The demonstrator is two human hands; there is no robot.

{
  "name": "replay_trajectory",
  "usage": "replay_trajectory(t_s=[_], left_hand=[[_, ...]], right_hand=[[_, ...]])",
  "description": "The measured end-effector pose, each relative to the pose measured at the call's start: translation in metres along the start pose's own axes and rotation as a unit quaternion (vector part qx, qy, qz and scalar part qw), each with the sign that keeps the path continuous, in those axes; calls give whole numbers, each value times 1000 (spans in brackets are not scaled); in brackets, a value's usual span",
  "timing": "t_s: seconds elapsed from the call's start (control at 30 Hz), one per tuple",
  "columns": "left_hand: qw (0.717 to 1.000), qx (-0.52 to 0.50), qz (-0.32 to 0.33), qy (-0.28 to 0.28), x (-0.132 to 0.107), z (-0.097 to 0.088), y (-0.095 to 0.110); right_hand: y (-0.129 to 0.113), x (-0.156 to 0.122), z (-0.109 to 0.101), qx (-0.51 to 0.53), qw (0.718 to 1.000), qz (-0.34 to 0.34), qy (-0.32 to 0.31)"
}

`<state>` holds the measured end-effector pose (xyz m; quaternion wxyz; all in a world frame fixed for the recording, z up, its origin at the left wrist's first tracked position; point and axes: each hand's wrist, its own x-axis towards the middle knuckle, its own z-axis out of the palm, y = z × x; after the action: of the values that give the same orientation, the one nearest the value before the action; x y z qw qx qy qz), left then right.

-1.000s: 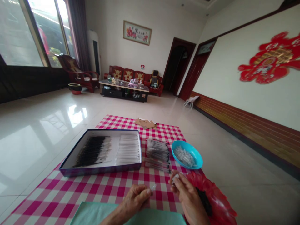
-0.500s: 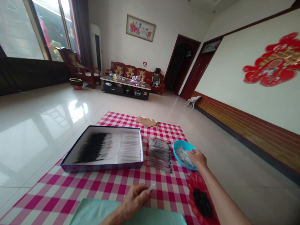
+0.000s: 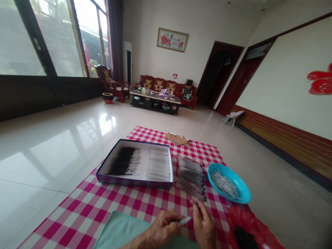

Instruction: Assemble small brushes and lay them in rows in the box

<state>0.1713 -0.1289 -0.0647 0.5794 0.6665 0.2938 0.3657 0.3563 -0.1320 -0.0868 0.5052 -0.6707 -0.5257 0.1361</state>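
Note:
Above the pale green cloth (image 3: 127, 224), my left hand (image 3: 166, 226) pinches a small clear plastic piece (image 3: 185, 220) that looks like a pen cap. My right hand (image 3: 203, 221) is just to its right, thumb and fingers drawn together; what it holds, if anything, is too small to make out. Beyond the hands lies a stack of clear pens with dark tips (image 3: 190, 176). A blue bowl (image 3: 242, 188) to the right contains many small clear plastic pieces (image 3: 224, 185). At the left, a shallow box (image 3: 135, 182) holds rows of black thin parts (image 3: 124, 160) and clear tubes (image 3: 159, 165).
A red flower-shaped dish (image 3: 236, 218) of small black parts (image 3: 245, 238) is at the right front. Torn cardboard (image 3: 177, 138) lies at the far edge of the checked tablecloth (image 3: 77, 207). Farther back are a low table (image 3: 155, 98) and a wooden sofa (image 3: 153, 83).
My right hand has left the blue bowl and come in beside my left hand. The left hand still holds the clear piece. The view has swung left.

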Motion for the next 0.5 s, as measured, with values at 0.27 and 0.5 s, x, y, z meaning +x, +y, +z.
replay_trajectory(t_s=[0.27,0.5], left_hand=[[926,365,64,78,45,-75,69],[839,541,-30,58,96,-121,41]], right_hand=[[13,1,1,-9,1000,12,1],[14,-3,1,-11,999,-32,2]])
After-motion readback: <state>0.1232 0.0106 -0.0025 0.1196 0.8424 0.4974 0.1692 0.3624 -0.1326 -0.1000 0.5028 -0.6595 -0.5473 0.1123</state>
